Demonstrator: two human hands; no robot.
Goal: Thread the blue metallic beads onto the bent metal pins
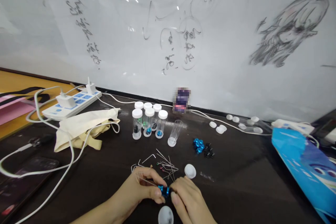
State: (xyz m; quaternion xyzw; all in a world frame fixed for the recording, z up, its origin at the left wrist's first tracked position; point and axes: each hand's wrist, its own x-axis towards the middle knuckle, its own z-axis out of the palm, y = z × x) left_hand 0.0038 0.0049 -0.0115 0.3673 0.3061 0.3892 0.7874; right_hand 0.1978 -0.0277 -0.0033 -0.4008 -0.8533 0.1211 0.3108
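Note:
My left hand (143, 189) pinches a small shiny blue metal part (164, 191) between thumb and fingers. A thin metal rod runs along the same hand toward the part. Curled in close at the part's right end is my right hand (190, 197). Something dark shows at its fingertips, mostly hidden by them. Beyond both hands lie several bent metal keys and thin rods (169, 164). A white round cap (190, 171) rests past my right hand, and a whitish round piece (166, 215) is just below the hands.
Several white-capped clear tubes (149, 120) holding small parts stand behind. An uncapped tube (175, 133) is beside them. Blue parts (198, 145) and black parts (209, 150) lie in piles. White caps (220, 129), a power strip (76, 103), cables, a cloth bag (84, 126) and a blue package (301, 168) surround them.

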